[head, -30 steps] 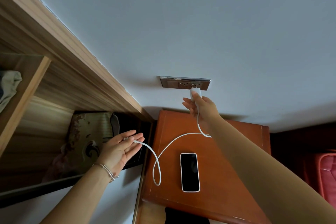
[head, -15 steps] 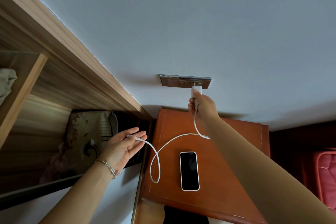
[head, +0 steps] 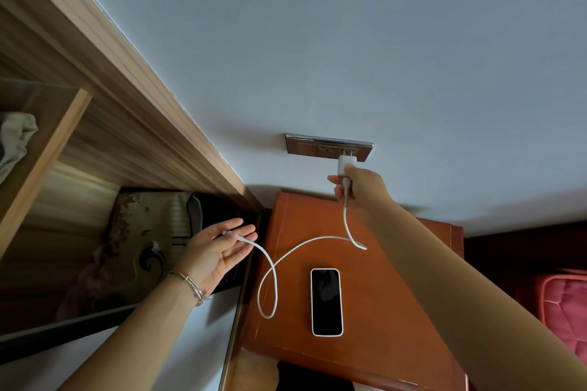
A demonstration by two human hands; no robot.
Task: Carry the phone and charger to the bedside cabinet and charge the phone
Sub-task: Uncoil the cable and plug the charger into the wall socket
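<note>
- On the bedside cabinet [head: 394, 295], the phone [head: 326, 301] lies face up, long axis near-to-far, bare wood around it
- Right hand [head: 362, 187] grips the charger [head: 345, 165] at the wall socket [head: 327, 148]
- Left hand [head: 219, 251], open, cradles the cable [head: 270, 270] end

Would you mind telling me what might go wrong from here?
The plug meets the socket at an angle, so the right hand may fail to seat it. The cable end lies loose in the open left hand and could slip. Its loop near the phone could drag it.
</note>
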